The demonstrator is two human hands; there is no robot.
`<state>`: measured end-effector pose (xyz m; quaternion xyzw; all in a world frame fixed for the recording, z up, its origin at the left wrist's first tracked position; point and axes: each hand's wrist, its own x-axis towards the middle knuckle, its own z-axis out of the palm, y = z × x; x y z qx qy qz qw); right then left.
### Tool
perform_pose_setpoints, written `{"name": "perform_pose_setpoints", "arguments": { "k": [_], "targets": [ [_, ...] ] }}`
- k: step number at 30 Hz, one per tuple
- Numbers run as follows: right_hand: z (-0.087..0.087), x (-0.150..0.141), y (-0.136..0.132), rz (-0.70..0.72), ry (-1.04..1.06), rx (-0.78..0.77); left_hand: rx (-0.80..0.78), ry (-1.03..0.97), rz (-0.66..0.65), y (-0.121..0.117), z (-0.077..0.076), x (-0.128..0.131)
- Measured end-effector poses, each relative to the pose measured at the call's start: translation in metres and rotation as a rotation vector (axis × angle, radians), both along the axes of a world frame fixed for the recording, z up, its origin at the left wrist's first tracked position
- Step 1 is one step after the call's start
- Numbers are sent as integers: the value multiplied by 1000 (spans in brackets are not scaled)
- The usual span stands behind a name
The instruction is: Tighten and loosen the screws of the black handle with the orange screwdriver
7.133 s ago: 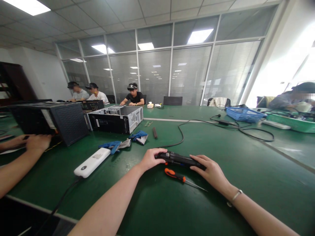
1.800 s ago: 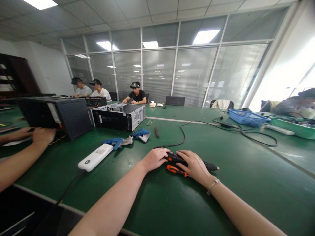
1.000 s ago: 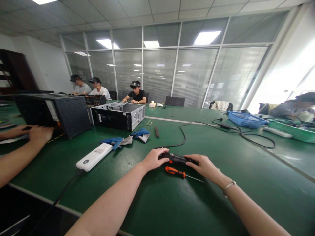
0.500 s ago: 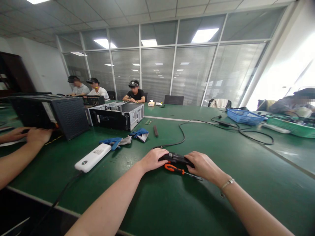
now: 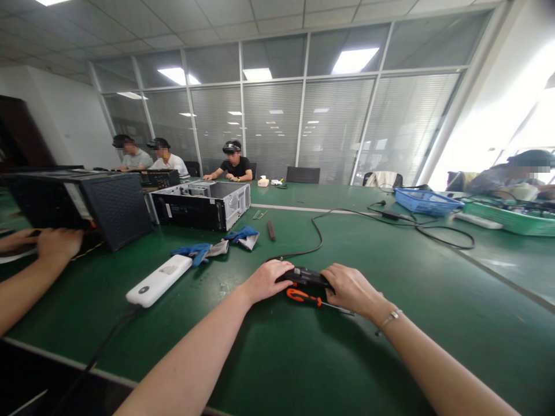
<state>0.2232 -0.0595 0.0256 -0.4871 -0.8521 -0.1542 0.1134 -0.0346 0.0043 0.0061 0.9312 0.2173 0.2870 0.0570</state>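
My left hand (image 5: 269, 281) is closed around the left end of a long black device (image 5: 307, 277) with small raised parts on top. Over its right end my right hand (image 5: 352, 290) is curled, fingers bent and thumb underneath. The device's exact kind does not show. Just in front of it lies a screwdriver (image 5: 303, 297) with an orange-and-black handle, its shaft pointing right below my right hand. A black cable (image 5: 318, 231) runs across the table to the device's far left side, where my left hand hides its end.
Left of me are blue-and-grey gloves (image 5: 199, 252), a white corded box (image 5: 159, 281), a dark bar (image 5: 271, 230), an open computer case (image 5: 195, 209) and a black case (image 5: 117, 211) where another person's hand (image 5: 58, 248) works. Blue (image 5: 427, 202) and green baskets (image 5: 511, 219) stand right.
The view has shifted slightly, so the scene sits a little further left. My right hand has curled a bit more over the device's end. Both hands keep their hold.
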Motion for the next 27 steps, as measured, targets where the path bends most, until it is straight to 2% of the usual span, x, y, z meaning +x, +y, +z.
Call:
{"name": "perform_pose_setpoints", "arguments": {
  "k": [5,16,27],
  "targets": [
    [5,7,-1,46,68,7,-28,-20,18,1,2,0],
    [4,21,3,99,307,-218,-153,-125,-7,-3,2,1],
    [8,24,6,110,449,-335,-204,-157,-15,-3,0,3]
  ]
}}
